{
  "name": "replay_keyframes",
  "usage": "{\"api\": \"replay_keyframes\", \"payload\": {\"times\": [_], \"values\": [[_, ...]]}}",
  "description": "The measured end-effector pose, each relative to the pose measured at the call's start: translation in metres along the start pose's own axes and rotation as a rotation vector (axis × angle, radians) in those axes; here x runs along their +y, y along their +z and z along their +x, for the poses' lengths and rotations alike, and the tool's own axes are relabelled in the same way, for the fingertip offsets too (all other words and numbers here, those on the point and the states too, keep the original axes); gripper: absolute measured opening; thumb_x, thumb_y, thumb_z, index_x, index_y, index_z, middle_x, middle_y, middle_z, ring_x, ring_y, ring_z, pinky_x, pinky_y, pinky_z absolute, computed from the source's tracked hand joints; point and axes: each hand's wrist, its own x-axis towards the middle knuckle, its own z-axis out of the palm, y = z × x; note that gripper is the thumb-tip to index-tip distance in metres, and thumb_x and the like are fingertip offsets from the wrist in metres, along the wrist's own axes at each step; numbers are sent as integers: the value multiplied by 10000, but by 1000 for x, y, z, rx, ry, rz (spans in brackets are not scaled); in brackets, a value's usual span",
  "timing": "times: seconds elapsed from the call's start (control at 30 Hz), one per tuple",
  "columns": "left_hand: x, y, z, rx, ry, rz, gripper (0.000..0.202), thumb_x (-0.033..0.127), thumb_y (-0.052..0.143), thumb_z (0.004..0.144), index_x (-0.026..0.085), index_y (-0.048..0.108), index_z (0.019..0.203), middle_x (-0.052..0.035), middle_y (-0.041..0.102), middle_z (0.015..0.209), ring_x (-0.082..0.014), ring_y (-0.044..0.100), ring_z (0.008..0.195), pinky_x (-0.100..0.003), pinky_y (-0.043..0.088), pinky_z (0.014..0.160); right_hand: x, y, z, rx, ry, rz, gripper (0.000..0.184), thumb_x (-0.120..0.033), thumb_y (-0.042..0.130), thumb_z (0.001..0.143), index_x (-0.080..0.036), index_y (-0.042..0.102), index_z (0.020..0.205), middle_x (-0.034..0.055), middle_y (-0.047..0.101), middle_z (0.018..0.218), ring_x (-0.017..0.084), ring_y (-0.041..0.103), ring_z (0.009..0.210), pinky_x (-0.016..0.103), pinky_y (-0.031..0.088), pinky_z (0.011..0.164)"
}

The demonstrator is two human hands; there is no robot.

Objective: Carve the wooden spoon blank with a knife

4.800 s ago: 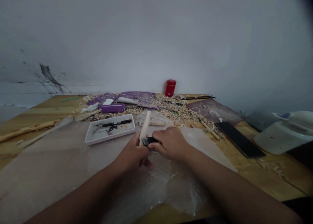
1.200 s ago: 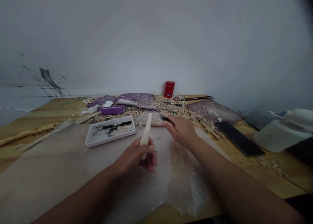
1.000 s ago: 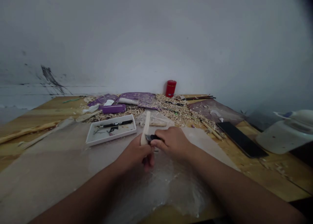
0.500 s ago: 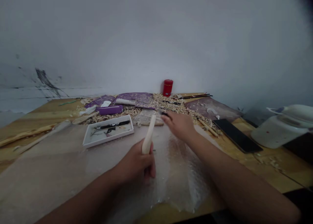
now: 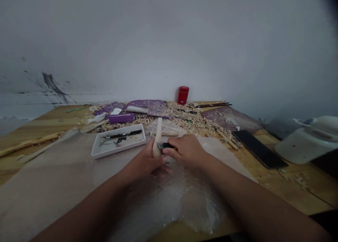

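Observation:
A pale, smooth piece of wood, narrow at the far end and wider near me, points away over the plastic sheet. My left hand is closed round its near end. In my right hand is a utility knife with a dark handle, gripped between thumb and fingers. Its blade meets the right side of the wood, close to my left thumb. Part of the wood's near end is hidden in my left palm.
Wood shavings cover the back of the table. A white tray holding tools lies left of my hands. At right are a black phone and a white pot. A red can stands against the wall.
My right hand has come back toward me and left, bringing the knife blade onto the wood. The wood in my left hand has shifted slightly left and stands less tilted to the right.

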Motion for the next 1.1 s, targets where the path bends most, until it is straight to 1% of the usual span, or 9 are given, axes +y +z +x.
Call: {"api": "replay_keyframes", "payload": {"times": [0.1,0.2,0.5,0.57,0.67,0.73,0.8,0.97,1.1], "values": [[-1,0,3,17,-1,56,359,325,557,719,195,374,1000,-15,601,752,-149,625,579,-229,471,476,-4,0,0,-72,-39,9,531,-576,195,831,-206,575,846,23,645,754,147,562,644,244,225,523],[0,0,4,42,-26,112,309,335,552,709,171,406,927,12,587,598,-127,582,465,-214,442,405,-7,-2,0,-98,-61,5,514,-569,199,835,-215,571,852,22,650,769,158,573,661,251,258,548],[5,3,-2,83,-59,107,155,213,457,715,182,384,848,29,582,519,-112,549,386,-181,384,339,-13,-3,0,1,-17,-75,534,-595,194,820,-207,560,854,43,650,779,185,572,682,263,275,572],[3,6,-3,63,-88,73,144,174,443,697,193,352,807,31,582,508,-116,546,375,-182,377,330,-2,-6,3,29,98,-85,547,-605,185,815,-216,568,851,41,650,775,181,567,669,253,259,547],[0,10,-5,-25,-120,16,178,143,442,680,206,304,774,22,599,519,-131,561,387,-191,390,339,24,-13,4,154,427,-104,591,-572,105,838,-214,572,882,51,640,743,178,550,622,245,217,494],[-1,11,-6,-63,-117,-35,175,167,442,709,206,295,793,6,617,547,-133,572,406,-191,396,356,36,-15,2,250,486,-105,575,-541,101,855,-202,565,877,46,630,733,176,546,637,243,209,493],[-1,9,-6,-69,-102,-86,189,218,455,740,207,289,829,-22,643,611,-132,581,423,-186,395,364,36,-14,0,245,398,-95,553,-541,126,856,-199,560,838,35,624,716,166,543,630,240,193,493],[2,0,-2,-36,-45,-93,255,319,504,748,202,310,866,-47,658,748,-106,564,404,-193,411,359,10,-3,0,76,132,-39,540,-569,173,840,-197,562,811,18,628,717,138,539,607,239,169,496],[-2,-4,2,0,-36,-17,236,261,548,713,181,381,859,-3,627,671,-87,537,383,-179,407,339,0,0,1,-12,7,-8,530,-570,196,837,-198,573,814,20,636,741,137,546,635,242,181,506]]}}
